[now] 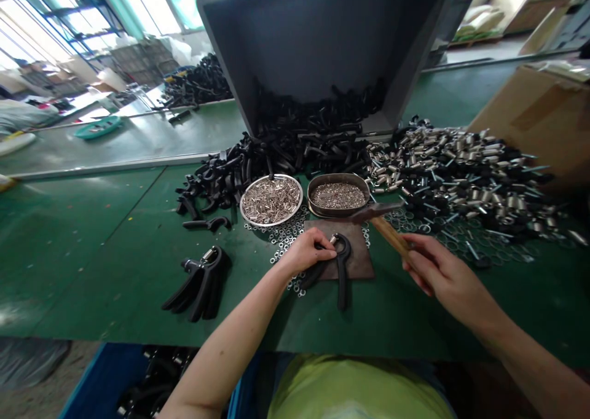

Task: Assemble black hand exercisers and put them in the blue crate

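My right hand (pixel 436 265) is wrapped round the wooden handle of a hammer (pixel 391 238), whose dark head is raised above the far edge of a brown metal plate (pixel 364 259). On that plate, my left hand (pixel 306 253) pinches a black spring clamp (pixel 342 278) near its coil spring (pixel 334 239). One clamp handle points toward me; the other lies partly under my fingers. To the left, a stack of similar black clamps (pixel 200 284) lies on the green table. Small metal rings (pixel 281 241) are scattered beside my left hand.
Behind the plate stand a round dish of metal pins (pixel 271 201) and an oval tin of small metal parts (pixel 338 196). Black plastic pieces (pixel 230 167) spill from a tipped grey bin (pixel 318 38). Springs and screws (pixel 452 167) are heaped at right by a cardboard box (pixel 534 124).
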`<state>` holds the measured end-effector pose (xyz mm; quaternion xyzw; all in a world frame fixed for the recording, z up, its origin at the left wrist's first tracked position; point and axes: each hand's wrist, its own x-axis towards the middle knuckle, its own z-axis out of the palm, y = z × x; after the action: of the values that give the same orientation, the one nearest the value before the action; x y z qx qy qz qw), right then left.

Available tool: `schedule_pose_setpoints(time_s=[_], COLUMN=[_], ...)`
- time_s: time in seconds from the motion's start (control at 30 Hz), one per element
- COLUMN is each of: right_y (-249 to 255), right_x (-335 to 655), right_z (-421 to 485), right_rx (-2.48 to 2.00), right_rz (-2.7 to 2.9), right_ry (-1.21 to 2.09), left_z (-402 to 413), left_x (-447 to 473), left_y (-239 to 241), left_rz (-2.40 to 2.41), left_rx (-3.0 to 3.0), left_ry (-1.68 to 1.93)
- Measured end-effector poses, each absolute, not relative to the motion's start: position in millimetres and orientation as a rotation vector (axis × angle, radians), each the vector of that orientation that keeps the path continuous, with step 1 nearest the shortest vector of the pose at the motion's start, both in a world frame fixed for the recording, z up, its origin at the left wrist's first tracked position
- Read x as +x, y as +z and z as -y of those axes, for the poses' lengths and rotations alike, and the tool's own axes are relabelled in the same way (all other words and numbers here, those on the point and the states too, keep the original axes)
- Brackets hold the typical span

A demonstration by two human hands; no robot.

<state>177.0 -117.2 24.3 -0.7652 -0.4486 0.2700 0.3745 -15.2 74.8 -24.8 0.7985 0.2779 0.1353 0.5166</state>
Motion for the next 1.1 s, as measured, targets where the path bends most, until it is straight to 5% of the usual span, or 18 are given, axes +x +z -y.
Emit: schedule_pose_setpoints(time_s=[0.53,0.8,1.1], right_y=[24,-1,29], right_x=[155,162,146], right_z=[91,81,123], right_rx=[-1.945,-2.08,-1.604], right_rz=[1.573,1.603,1.493], right_ry=[0.163,0.454,0.13], left_z=[-74,-81,-30], left_x=[-14,-1,-33], left_y=[-22,-14,-23], left_rz=[-0.767,-0.823,-1.107], left_rx=[1.972,1.963,2.29], left_ry=[0.22,-0.06,0.624])
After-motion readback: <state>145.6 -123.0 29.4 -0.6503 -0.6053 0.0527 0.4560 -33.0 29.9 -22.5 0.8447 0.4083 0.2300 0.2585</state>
